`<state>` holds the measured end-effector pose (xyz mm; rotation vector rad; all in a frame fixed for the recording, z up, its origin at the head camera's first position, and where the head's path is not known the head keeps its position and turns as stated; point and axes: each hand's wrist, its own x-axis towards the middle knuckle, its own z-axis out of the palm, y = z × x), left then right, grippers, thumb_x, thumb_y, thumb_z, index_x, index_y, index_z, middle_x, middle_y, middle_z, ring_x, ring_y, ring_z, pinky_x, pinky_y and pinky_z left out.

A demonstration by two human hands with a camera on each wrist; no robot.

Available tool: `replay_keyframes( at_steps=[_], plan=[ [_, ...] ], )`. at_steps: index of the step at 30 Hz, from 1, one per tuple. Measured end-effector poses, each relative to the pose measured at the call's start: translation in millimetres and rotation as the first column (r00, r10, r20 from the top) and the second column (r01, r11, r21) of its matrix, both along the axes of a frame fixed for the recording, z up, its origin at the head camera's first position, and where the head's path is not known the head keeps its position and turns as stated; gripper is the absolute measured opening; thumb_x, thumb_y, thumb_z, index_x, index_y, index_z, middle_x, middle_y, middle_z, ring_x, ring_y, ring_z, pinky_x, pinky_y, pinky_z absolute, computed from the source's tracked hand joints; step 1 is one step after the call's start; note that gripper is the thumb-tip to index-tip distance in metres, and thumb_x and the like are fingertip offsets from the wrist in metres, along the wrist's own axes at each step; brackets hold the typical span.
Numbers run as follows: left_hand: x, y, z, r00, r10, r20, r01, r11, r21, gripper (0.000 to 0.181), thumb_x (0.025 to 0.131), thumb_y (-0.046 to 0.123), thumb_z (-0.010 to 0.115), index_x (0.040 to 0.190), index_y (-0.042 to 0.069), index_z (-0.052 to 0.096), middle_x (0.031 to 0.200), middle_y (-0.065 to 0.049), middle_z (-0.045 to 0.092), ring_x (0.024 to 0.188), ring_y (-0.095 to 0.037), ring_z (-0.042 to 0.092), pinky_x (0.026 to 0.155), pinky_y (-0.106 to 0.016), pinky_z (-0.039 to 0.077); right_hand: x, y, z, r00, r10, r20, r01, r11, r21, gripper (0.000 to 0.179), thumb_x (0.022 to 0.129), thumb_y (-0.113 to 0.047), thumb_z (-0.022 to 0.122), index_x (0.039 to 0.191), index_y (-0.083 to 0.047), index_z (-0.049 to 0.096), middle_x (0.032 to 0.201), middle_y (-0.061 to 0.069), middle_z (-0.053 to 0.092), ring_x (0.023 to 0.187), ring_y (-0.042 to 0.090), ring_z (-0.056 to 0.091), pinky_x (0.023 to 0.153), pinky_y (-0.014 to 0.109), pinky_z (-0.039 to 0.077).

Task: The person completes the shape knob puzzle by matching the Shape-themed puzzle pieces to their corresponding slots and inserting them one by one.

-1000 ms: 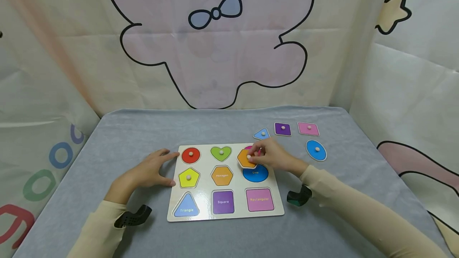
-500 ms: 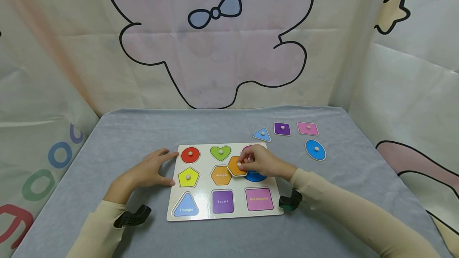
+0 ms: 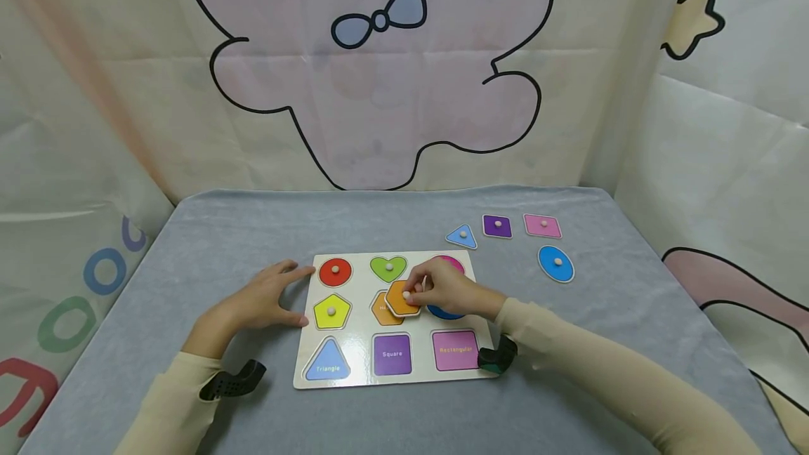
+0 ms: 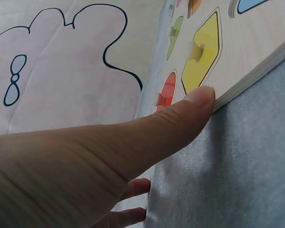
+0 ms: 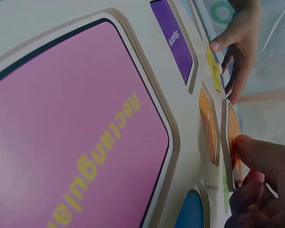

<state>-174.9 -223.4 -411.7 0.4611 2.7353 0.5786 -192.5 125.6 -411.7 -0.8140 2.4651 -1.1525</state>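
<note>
An orange hexagon puzzle piece [image 3: 398,298] hangs tilted just above the board, its knob pinched by my right hand [image 3: 442,286]. It partly covers the orange hexagon recess [image 3: 381,310] below. In the right wrist view the piece [image 5: 232,142] stands apart from the board surface. My left hand [image 3: 262,297] touches the left edge of the white puzzle board [image 3: 360,353], fingers spread; in the left wrist view the thumb [image 4: 199,97] lies on the edge beside the yellow pentagon [image 4: 205,47]. The red circle [image 3: 335,272] and green heart [image 3: 388,269] sit in their recesses.
Beyond the board's right side lie loose knobbed pieces: a blue triangle [image 3: 462,236], a purple square [image 3: 497,227], a pink rectangle [image 3: 542,226] and a blue oval [image 3: 556,264]. Bare triangle [image 3: 328,360], square [image 3: 392,354] and rectangle [image 3: 455,350] recesses run along the near row.
My right hand has carried the orange hexagon piece leftward, from over the oval recess to over the hexagon recess. My left hand has stayed at the board's edge.
</note>
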Motion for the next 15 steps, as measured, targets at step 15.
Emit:
replay_keyframes(
  at_steps=[15],
  plan=[
    [0.5,0.1,1.2,1.000,-0.004,-0.006,0.004,1.000,-0.001,0.094,0.072,0.043,0.089,0.152,0.016,0.046,0.155,-0.030,0.037,0.141,-0.054,0.035,0.110,-0.072,0.035,-0.4,-19,-6.5,0.998,0.008,0.061,-0.007,1.000,-0.005,0.006,0.087,-0.011,0.079,0.091,-0.007,0.076,0.072,-0.003,0.057,0.065,0.007,0.048,0.059,0.016,0.040]
  ],
)
